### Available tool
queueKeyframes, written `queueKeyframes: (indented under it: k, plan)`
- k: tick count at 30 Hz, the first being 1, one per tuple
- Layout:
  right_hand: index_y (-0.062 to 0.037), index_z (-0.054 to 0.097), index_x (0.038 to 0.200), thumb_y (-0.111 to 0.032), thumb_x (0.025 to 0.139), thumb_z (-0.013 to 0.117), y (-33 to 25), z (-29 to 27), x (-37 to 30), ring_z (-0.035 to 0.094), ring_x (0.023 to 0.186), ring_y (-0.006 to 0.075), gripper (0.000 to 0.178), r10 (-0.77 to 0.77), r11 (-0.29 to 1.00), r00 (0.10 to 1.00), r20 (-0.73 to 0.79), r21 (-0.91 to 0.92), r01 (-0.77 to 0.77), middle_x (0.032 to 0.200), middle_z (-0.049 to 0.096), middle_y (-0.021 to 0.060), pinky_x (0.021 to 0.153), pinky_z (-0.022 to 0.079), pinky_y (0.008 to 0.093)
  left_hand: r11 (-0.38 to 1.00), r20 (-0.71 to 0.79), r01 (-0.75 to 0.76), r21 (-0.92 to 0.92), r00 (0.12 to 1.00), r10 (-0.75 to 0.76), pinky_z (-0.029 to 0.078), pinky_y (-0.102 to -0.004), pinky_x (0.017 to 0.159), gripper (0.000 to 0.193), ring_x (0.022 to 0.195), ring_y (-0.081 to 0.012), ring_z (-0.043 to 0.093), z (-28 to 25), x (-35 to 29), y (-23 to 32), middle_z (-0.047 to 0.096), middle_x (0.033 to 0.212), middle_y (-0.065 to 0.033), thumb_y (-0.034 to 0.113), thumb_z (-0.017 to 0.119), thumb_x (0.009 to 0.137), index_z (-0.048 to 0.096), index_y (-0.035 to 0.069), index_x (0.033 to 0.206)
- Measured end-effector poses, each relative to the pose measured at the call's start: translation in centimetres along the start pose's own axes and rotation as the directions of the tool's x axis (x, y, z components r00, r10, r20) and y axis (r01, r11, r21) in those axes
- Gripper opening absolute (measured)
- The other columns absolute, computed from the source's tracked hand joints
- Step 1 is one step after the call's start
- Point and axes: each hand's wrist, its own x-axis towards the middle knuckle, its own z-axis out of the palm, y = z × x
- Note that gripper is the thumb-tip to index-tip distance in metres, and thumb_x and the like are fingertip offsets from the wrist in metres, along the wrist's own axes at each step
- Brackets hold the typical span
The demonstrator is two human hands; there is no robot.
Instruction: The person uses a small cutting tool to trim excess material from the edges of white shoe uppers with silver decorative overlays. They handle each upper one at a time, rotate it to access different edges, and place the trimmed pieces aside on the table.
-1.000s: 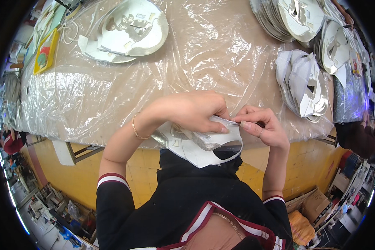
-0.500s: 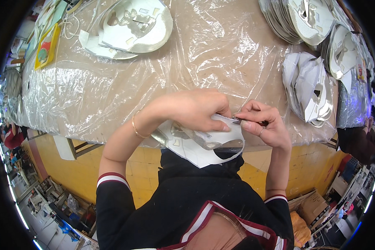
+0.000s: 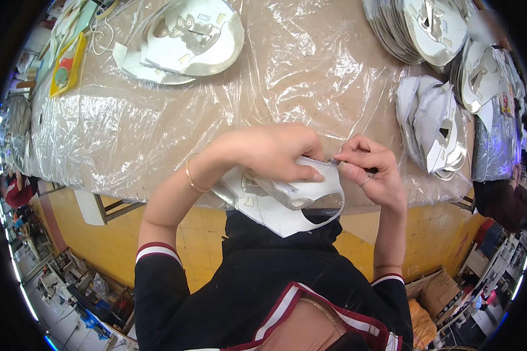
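Note:
A flat white shoe upper (image 3: 269, 212) with silvery-grey patches hangs over the near table edge, in front of my body. My left hand (image 3: 278, 153) is closed on its upper edge, thumb on top and fingers curled behind. At the upper's right end, my right hand (image 3: 372, 169) is closed in a pinch beside the edge, thumb against fingertips. Something small and dark shows at those fingertips; its kind is too small to tell. The narrow curved strip at the upper's right side loops below my right hand.
Clear plastic sheeting (image 3: 158, 134) covers the brown table. More white uppers (image 3: 228, 50) lie at the back left, near a yellow tray (image 3: 70, 64). Stacks of uppers (image 3: 436, 35) stand at the far right, with another pile (image 3: 430, 123) nearer. Another person (image 3: 503, 202) is at the right edge.
My right hand's fingers have shifted slightly up, and the dark item shows less. My left hand still holds the upper in nearly the same place.

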Motion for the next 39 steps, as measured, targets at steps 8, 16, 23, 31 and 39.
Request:
queueKeyframes:
  k: [8,16,23,31,39]
  plan:
    - [-0.0003,0.07,0.114,-0.007,0.087,0.069,-0.5,1.3,1.3,0.056,0.08,0.0139,0.027,-0.189,0.923,0.926,-0.327,-0.381,0.055,0.094,0.06,0.008,0.069,0.044,0.0238,0.983,-0.188,0.109,-0.15,0.973,-0.136,0.047,-0.0293,0.06,0.034,0.063,-0.0083,0.054,-0.8,0.6,-0.4,0.068,0.071,-0.0072,0.028,0.061,0.097,0.07,-0.005,0.1]
    - [-0.001,0.066,0.12,-0.007,0.085,0.072,-2.2,1.3,1.8,0.048,0.072,0.0115,0.035,-0.364,0.886,0.657,-0.66,-0.463,0.025,0.097,0.053,0.0052,0.061,0.041,0.0229,0.768,-0.501,-0.074,-0.636,0.797,-0.337,0.054,-0.0239,0.075,0.039,0.084,-0.0088,0.067,-3.0,0.1,-2.3,0.071,0.099,-0.0064,0.031,0.054,0.102,0.065,-0.004,0.115]
    - [-0.0045,0.067,0.105,-0.003,0.078,0.079,-1.9,4.3,4.6,0.037,0.06,0.0,0.03,-0.206,0.942,0.773,-0.599,-0.336,-0.009,0.104,0.056,0.0013,0.049,0.03,0.0191,0.451,-0.663,-0.499,-0.74,0.651,-0.368,0.055,-0.0311,0.087,0.041,0.1,-0.0157,0.066,-1.3,0.9,-2.2,0.066,0.114,-0.0108,0.029,0.046,0.105,0.055,-0.005,0.124]
    - [-0.0023,0.064,0.098,-0.004,0.082,0.076,-0.5,4.3,8.4,0.048,0.063,0.0049,0.02,-0.4,0.881,0.722,-0.565,-0.454,0.133,0.086,0.061,0.0003,0.055,0.037,0.0199,0.484,-0.754,-0.584,-0.652,0.571,-0.326,0.053,-0.0322,0.093,0.04,0.108,-0.015,0.062,1.0,1.3,-1.0,0.062,0.123,-0.0086,0.03,0.041,0.107,0.05,0.001,0.133]
    - [-0.001,0.062,0.088,-0.022,0.098,0.063,1.6,2.9,6.7,0.045,0.065,0.0012,0.023,0.121,0.987,0.778,-0.617,0.16,-0.027,0.073,0.056,-0.0038,0.055,0.035,0.02,0.771,-0.835,-0.382,-0.51,0.434,-0.337,0.048,-0.0343,0.097,0.041,0.117,-0.0211,0.057,3.2,1.0,-4.8,0.056,0.129,-0.0153,0.02,0.049,0.103,0.043,-0.002,0.138]
